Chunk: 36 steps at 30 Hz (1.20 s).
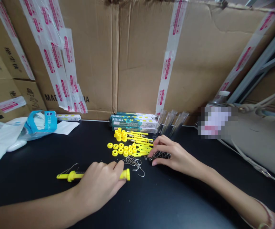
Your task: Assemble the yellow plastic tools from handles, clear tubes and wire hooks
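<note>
My left hand [101, 184] lies on the black table [56, 152], its fingers curled over a long yellow plastic tool [72, 175] whose yellow end [125, 174] sticks out past my fingertips. My right hand [173, 152] rests further right, with its fingers bent down onto a pile of small dark metal springs [160, 155]. Between the hands lies a tangle of bent wire hooks [134, 162]. Behind them sit several yellow rings [118, 149] and yellow rod parts [139, 141].
Flat green and white packets [135, 121] and clear sleeves [173, 124] lean at the cardboard wall [139, 57]. A white bag and blue tissue pack [41, 122] lie at the far left. A grey bag with straps [258, 143] and a bottle [219, 98] stand at the right.
</note>
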Motion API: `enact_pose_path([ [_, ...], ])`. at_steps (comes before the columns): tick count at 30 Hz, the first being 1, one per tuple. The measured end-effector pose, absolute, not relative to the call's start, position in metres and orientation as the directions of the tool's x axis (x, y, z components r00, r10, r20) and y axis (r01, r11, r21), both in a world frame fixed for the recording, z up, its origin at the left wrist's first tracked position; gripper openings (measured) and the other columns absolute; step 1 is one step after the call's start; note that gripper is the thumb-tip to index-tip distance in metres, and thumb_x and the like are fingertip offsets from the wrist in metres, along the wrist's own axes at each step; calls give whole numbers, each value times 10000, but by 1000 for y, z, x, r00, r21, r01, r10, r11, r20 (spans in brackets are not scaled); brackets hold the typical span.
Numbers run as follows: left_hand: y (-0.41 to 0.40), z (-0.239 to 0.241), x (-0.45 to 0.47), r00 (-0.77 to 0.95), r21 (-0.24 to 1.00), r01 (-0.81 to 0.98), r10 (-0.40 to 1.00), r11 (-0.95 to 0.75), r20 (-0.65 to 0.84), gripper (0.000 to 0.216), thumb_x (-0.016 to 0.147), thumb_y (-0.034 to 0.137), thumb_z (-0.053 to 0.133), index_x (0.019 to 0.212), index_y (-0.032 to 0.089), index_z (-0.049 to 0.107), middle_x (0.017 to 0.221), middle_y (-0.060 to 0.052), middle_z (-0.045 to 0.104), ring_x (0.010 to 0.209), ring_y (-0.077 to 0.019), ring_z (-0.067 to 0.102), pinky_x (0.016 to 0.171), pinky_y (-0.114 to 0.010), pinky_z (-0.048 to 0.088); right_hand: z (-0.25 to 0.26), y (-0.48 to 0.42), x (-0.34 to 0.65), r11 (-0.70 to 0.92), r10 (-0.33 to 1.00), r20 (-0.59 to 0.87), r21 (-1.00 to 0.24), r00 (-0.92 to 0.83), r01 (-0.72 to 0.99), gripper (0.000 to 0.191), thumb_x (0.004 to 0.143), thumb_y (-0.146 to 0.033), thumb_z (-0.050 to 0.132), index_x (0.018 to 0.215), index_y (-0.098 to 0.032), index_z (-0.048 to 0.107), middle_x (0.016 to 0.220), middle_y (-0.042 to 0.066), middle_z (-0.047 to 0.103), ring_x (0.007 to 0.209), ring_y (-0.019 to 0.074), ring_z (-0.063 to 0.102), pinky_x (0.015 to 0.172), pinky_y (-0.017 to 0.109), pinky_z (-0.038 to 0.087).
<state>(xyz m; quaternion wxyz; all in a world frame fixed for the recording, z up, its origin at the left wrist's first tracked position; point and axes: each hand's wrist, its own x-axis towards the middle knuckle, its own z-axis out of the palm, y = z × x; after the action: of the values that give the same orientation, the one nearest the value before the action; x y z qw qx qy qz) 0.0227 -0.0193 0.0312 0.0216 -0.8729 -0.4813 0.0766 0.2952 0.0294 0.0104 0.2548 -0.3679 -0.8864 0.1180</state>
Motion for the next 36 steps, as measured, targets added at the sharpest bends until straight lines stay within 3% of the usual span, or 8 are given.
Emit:
enact_pose_path([
  [8, -21, 31, 23, 524, -116, 838, 845, -533, -105, 126, 929, 208, 549, 1024, 177, 625, 913, -68, 743, 795, -301, 743, 657, -355, 565, 10, 24, 287, 705, 709, 395, -389, -584, 593, 247, 859, -425, 717, 1032, -249, 710, 996, 59, 581, 962, 226, 562, 860, 367, 505],
  [12, -20, 31, 23, 529, -109, 836, 843, -538, -97, 125, 925, 197, 537, 1011, 174, 626, 902, -65, 742, 789, -286, 742, 650, -329, 553, 5, 21, 281, 711, 696, 436, -302, -571, 635, 253, 898, -402, 676, 1095, -245, 699, 1031, 78, 584, 955, 240, 546, 846, 402, 504],
  [21, -20, 29, 22, 543, -119, 827, 836, -549, -84, 110, 929, 186, 523, 976, 168, 621, 874, -65, 738, 765, -315, 742, 634, -381, 569, 3, 20, 279, 769, 606, 496, -166, -621, 617, 139, 953, -275, 610, 999, -224, 732, 960, 74, 594, 901, 231, 501, 795, 393, 483],
  [36, -20, 30, 22, 541, -118, 828, 836, -549, -89, 108, 928, 186, 523, 979, 167, 616, 878, -64, 737, 765, -327, 742, 634, -417, 581, -4, 25, 271, 606, 788, 451, -452, -419, 654, 97, 896, -270, 687, 833, -227, 747, 963, 56, 592, 927, 226, 561, 804, 365, 461],
])
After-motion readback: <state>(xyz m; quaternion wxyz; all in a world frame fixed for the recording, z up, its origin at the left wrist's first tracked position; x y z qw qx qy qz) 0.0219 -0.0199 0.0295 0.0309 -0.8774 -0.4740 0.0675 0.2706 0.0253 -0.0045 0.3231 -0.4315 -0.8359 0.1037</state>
